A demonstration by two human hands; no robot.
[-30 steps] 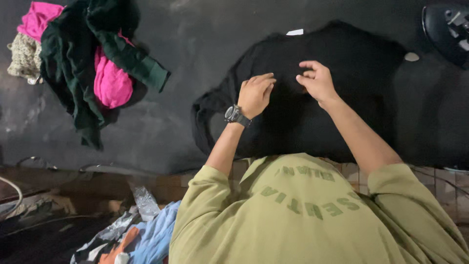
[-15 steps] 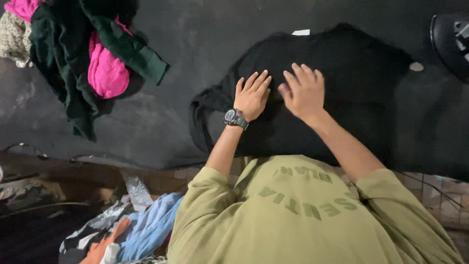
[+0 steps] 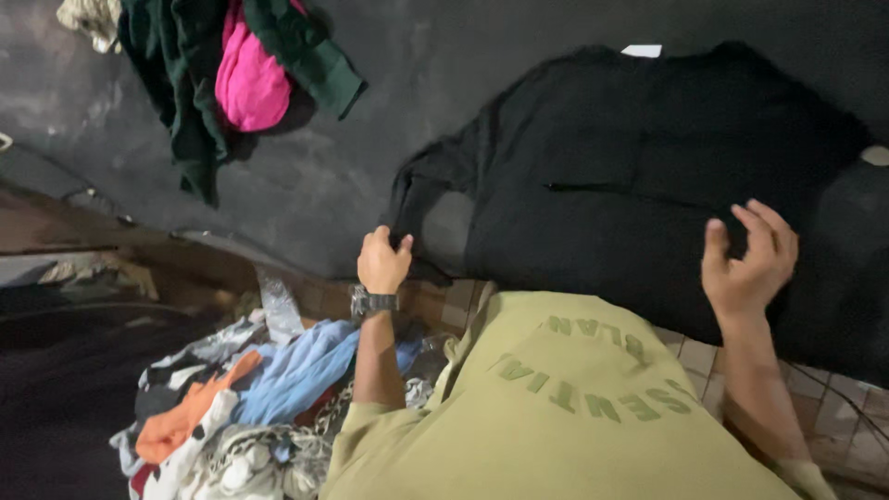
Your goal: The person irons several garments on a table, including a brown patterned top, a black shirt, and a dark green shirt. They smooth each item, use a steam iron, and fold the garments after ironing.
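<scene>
Black garment [image 3: 648, 194] is lying spread on the dark worktop [image 3: 389, 83]; your hands have moved apart, left hand [image 3: 382, 259] pinching its sleeve edge, right hand [image 3: 748, 259] resting open-fingered on it.

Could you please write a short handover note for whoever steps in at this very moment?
Left hand: pinching the near left edge of the black garment, fingers closed on the cloth.
Right hand: fingers curled at the garment's near right part; whether it grips cloth cannot be told.
The black garment lies spread on the dark counter. A green and pink clothes heap sits at the far left; a mixed pile of clothes lies below the counter.
Done: garment laid out mostly flat.
Left: no fold made yet; both piles untouched.
</scene>
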